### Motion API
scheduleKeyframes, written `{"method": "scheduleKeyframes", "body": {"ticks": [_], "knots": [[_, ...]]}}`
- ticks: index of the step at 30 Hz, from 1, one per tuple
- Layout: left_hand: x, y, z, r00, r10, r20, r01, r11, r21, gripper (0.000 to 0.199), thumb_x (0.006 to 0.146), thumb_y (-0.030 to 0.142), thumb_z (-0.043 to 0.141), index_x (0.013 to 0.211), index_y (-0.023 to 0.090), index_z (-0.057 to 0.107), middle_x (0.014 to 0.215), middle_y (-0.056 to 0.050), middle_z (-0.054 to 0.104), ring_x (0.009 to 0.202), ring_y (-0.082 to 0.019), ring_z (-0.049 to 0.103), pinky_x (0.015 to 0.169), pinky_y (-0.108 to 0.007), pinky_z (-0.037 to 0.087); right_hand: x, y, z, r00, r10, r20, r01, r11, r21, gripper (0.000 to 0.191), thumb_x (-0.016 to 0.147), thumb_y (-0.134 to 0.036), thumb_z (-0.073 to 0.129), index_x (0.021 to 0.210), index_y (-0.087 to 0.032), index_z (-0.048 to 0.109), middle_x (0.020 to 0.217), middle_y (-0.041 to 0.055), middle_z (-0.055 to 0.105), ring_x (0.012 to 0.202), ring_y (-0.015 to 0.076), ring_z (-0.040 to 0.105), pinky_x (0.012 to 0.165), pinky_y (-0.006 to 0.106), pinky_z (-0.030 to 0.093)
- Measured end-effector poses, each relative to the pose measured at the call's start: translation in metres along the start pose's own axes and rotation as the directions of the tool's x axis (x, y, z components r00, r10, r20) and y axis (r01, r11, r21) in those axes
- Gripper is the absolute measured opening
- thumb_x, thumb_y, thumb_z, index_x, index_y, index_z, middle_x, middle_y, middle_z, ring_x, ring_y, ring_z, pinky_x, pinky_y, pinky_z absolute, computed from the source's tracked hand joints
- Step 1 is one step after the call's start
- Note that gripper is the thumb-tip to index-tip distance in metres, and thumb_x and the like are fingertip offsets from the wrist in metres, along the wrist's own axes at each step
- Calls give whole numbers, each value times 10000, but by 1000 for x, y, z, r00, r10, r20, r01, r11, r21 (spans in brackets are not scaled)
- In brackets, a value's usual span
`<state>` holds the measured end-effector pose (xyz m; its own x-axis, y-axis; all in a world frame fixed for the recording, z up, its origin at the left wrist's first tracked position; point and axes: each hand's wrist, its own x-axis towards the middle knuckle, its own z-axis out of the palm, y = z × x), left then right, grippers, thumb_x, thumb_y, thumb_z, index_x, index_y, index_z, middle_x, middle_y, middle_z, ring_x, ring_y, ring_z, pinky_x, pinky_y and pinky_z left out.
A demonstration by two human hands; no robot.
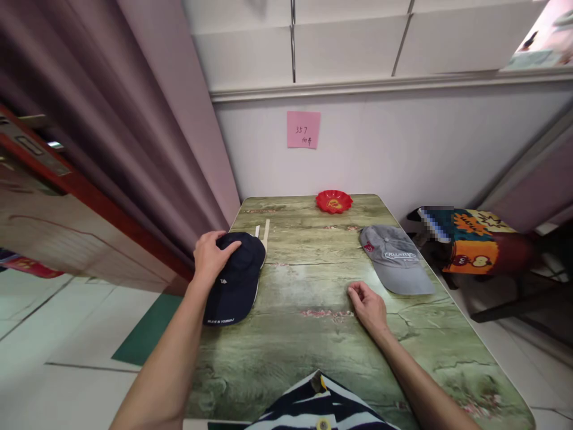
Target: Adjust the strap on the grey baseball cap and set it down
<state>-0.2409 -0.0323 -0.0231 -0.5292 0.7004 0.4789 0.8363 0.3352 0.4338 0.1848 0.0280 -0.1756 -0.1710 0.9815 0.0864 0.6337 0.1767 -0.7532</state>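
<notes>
**Two caps on a green table, left hand on the navy one**

Green wood-grain laminate covers the table, which stands against a white wall carrying a pink sticky note. At the table's left edge lies a navy baseball cap, its brim pointing toward the person and hanging slightly past the edge. The left hand rests on the crown's far left side, fingers spread and curved over the fabric, thumb out of sight behind it; whether it grips or only touches, I cannot tell. The right hand lies on bare tabletop near the middle, fingers loosely curled, holding nothing, just short of the brim of a grey baseball cap on the right side. A red scalloped dish sits at the far edge by the wall, and two pale wooden sticks lie just beyond the navy cap.

Handling the navy cap well probably calls for pinching the crown with the thumb underneath so the soft fabric does not collapse, and for drawing it inward, away from the table edge.
</notes>
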Motion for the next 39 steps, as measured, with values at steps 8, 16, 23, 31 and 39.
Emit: {"method": "scheduleKeyframes", "body": {"ticks": [8,16,23,31,39], "knots": [[-7,-21,24,990,-134,-54,125,983,-134,328,754,479,653,892,192,733,996,-92,725,931,-263,649,902,-370,474,-2,2,-1,1000,5,0,-5,999,32,381,882,-552,471,863,-219,657,667,12,674,576,180,582,582,262,381],[-13,-1,-9,981,53,-188,-86,981,-173,271,824,452,611,843,186,660,933,-66,675,912,-220,637,914,-341,479,-2,2,-1,1000,4,8,-4,999,40,406,886,-573,463,845,-214,648,626,9,649,567,186,575,578,266,375],[-28,45,-63,946,-7,-324,-89,955,-282,207,839,399,664,921,210,683,944,-30,688,920,-214,645,908,-355,504,-4,-2,-3,1000,11,-3,-11,999,51,432,883,-590,465,839,-206,657,618,17,650,559,184,565,574,267,377],[-40,123,-73,954,63,-293,-216,822,-527,153,811,307,714,937,222,696,981,-29,713,939,-199,667,919,-336,513,5,-27,-2,997,45,61,-70,859,508,513,778,-595,653,1060,-168,630,879,82,720,778,214,656,752,334,505],[-64,164,-5,998,59,-26,-59,674,-736,179,788,324,729,908,192,715,904,-31,715,876,-181,662,859,-310,506,11,-124,-27,910,-220,352,-259,363,895,527,781,-473,738,1231,-224,624,1249,82,679,1165,248,624,1040,395,435]]}}
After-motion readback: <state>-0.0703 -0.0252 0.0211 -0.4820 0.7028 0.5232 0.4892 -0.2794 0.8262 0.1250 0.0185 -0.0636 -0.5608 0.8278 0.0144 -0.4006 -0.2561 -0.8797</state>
